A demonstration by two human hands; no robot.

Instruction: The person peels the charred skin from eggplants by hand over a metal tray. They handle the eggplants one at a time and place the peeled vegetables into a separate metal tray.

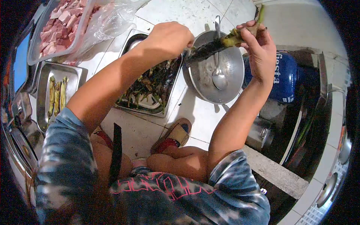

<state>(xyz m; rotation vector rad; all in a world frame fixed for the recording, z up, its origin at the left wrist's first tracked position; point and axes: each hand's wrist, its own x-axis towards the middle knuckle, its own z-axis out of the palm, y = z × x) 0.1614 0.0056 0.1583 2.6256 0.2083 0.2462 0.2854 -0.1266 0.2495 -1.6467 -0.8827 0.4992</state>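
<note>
A long eggplant (pixel 212 48), its skin charred black with a greenish part near the stem, is held up slantwise over a metal pan (pixel 234 71). My right hand (pixel 258 50) grips it around the stem end, fingers curled. At its lower, blackened end my left hand (pixel 168 40) is closed in a pinch; the fingertips are partly hidden by the hand. Under my left forearm lies a metal tray (pixel 165 112) with charred skins and stems (pixel 150 88). Inside the pan rests a metal ladle (pixel 219 80), its handle leaning past the far rim.
At left, a smaller metal tray (pixel 80 75) holds several peeled eggplants (pixel 57 95). Beyond it stand a plastic tub (pixel 84 32) of cut raw meat (pixel 62 28) and a clear plastic bag (pixel 108 28). A blue gas tank (pixel 287 77) is at right. My sandaled foot (pixel 174 133) is on the tiles.
</note>
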